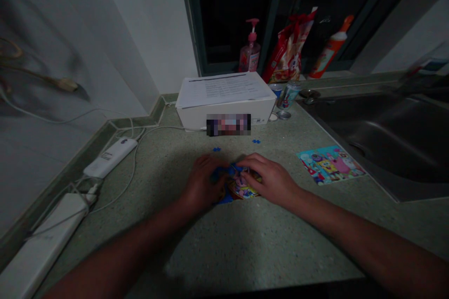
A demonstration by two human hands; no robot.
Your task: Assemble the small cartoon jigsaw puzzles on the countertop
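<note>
A partly assembled jigsaw puzzle (242, 189), blue with colourful cartoon figures, lies flat on the counter between my hands. My left hand (205, 182) curls over its left side, the fingers bent at the far edge and the thumb on the picture. From the right, my right hand (268, 177) grips the puzzle's far right part, index finger at a blue piece and thumb on the picture. Both hands hide much of the puzzle, so I cannot make out the exact fingertip contact. Two loose blue puzzle pieces, a left piece (217, 149) and a right piece (256, 141), lie beyond my hands.
A cartoon picture card (331, 164) lies at the right, beside the sink (393, 135). Behind the puzzle stands a white box (224, 114) with a paper (228, 88) on top. Cans (289, 95) stand beyond it. Power strips (110, 158) and cables run along the left.
</note>
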